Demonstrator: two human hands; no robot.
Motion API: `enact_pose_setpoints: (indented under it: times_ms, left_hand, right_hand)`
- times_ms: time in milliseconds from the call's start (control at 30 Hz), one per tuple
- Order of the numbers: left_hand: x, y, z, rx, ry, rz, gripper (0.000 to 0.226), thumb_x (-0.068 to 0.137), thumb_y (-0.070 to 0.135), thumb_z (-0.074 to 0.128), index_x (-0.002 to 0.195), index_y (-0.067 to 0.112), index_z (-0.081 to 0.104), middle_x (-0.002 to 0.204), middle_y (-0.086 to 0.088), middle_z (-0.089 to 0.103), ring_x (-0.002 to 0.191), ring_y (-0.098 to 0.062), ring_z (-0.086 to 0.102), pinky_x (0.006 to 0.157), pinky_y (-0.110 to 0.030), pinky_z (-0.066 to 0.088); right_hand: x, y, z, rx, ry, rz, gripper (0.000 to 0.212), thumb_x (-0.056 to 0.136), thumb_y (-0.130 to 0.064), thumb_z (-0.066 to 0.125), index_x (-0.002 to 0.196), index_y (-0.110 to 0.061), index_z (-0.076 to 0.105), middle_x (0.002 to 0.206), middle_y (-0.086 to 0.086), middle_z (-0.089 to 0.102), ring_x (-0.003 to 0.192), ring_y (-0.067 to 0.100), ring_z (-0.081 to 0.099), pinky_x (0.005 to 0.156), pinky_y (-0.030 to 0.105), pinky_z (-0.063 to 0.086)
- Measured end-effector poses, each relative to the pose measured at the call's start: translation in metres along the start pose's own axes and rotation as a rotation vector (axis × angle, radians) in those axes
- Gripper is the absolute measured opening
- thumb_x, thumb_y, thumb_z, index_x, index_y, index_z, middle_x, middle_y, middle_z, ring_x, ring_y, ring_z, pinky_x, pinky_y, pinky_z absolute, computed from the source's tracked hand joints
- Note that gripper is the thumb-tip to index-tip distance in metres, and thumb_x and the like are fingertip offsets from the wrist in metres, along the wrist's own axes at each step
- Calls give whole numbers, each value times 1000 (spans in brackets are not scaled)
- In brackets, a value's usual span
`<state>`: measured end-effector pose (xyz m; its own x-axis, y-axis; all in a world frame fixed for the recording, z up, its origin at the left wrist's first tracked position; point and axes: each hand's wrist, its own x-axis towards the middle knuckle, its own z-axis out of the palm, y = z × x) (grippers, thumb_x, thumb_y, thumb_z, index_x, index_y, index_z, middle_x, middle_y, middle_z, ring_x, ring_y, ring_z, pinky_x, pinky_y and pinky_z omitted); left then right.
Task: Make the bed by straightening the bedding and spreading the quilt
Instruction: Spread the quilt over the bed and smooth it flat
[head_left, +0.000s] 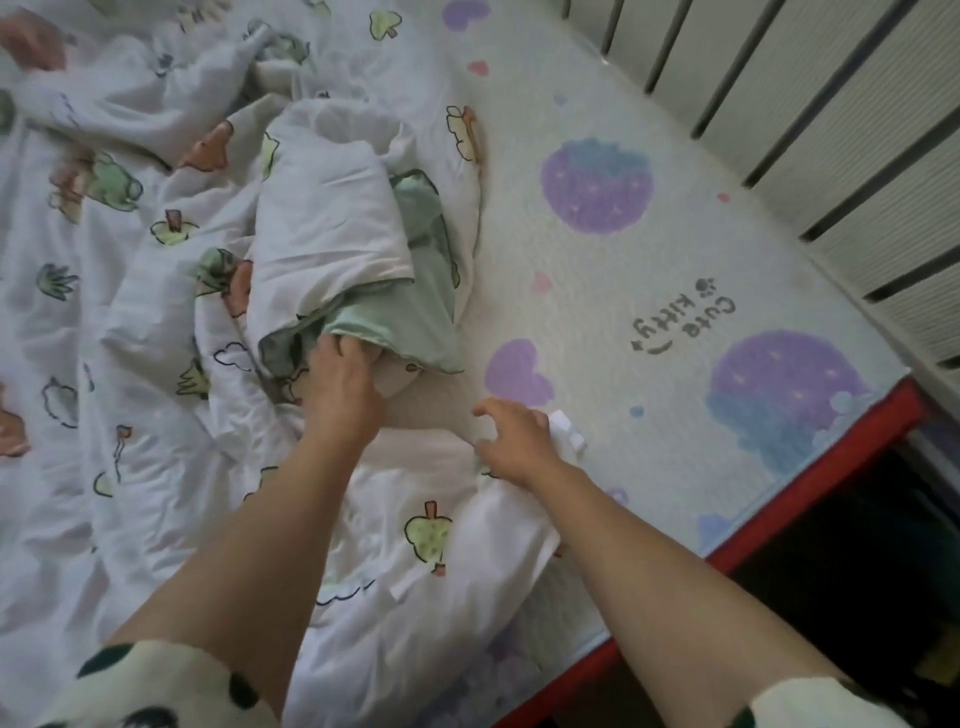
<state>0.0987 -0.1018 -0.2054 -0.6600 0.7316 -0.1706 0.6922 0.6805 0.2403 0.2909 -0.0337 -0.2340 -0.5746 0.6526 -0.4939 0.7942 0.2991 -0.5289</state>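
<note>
A white quilt printed with green trees and frogs lies crumpled over the left half of the bed. A fold of it shows a pale green underside near the middle. My left hand is closed on the edge of that fold. My right hand hovers with fingers spread just above the quilt's near edge, next to a small white tag. The bare sheet, white with purple strawberries and hearts, covers the right half of the mattress.
The mattress has a red edge at the lower right, with a dark gap beyond it. A white slatted rail runs along the far right side. Another person's hand shows at the top left corner.
</note>
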Motion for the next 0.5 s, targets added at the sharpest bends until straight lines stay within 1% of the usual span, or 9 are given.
enact_pose_setpoints:
  times_ms: [67,133,167,233,300,333,367,433,500]
  left_hand:
    - [7,-2,-1,3,142,-109,43,77,2,60,115,3,39,127,-20,35,117,-38,35,88,-53,45]
    - [18,-7,0,-11,256,-206,51,76,8,65,119,5,36,131,-19,32,120,-38,33,89,-54,44]
    - [24,-11,1,-36,279,-251,61,76,14,69,123,7,32,135,-18,30,122,-39,32,90,-53,44]
    - [35,-17,2,-134,256,-319,96,70,32,78,141,13,15,146,-16,19,127,-39,28,96,-54,41]
    - [46,-18,0,-217,175,-386,119,70,40,79,150,21,-7,150,-18,17,130,-42,30,101,-56,36]
    - [52,-20,-1,-235,117,-409,116,74,39,76,151,20,-8,148,-20,24,129,-43,34,102,-55,35]
    - [60,-22,0,-239,57,-416,104,78,36,72,151,15,2,144,-21,33,127,-43,39,101,-53,36]
    - [71,-27,-2,-200,-29,-382,63,85,30,64,139,9,38,131,-21,51,118,-42,50,93,-46,42]
    - [78,-23,-8,-204,-58,-308,42,87,25,61,121,3,54,121,-22,58,109,-42,55,83,-42,44]
  right_hand:
    - [11,-9,20,-52,-120,-5,54,84,-30,60,135,-23,44,136,3,51,125,28,47,100,38,32]
    - [20,-15,41,-126,-167,-11,59,81,-37,64,133,-20,41,133,6,50,122,31,48,99,42,32]
    - [23,-17,50,-155,-171,-9,65,79,-40,66,134,-18,39,135,8,48,123,31,46,100,42,31]
    - [30,-20,60,-171,-160,-5,66,76,-40,68,131,-17,39,132,8,49,120,31,48,98,41,33]
    - [35,-20,64,-124,-182,-6,49,78,-34,65,118,-16,45,118,8,57,108,31,57,84,37,41]
    - [38,-20,65,-107,-193,-13,38,80,-30,63,112,-16,48,113,9,60,103,31,59,77,34,43]
    - [41,-20,64,-109,-190,-27,28,83,-27,60,107,-15,52,110,10,61,100,32,60,73,33,43]
    - [45,-19,59,-111,-152,-32,18,85,-24,55,101,-15,58,106,10,62,97,31,60,71,33,44]
    - [45,-17,51,-78,-101,-4,16,85,-23,52,98,-15,59,103,9,62,95,31,60,72,34,46]
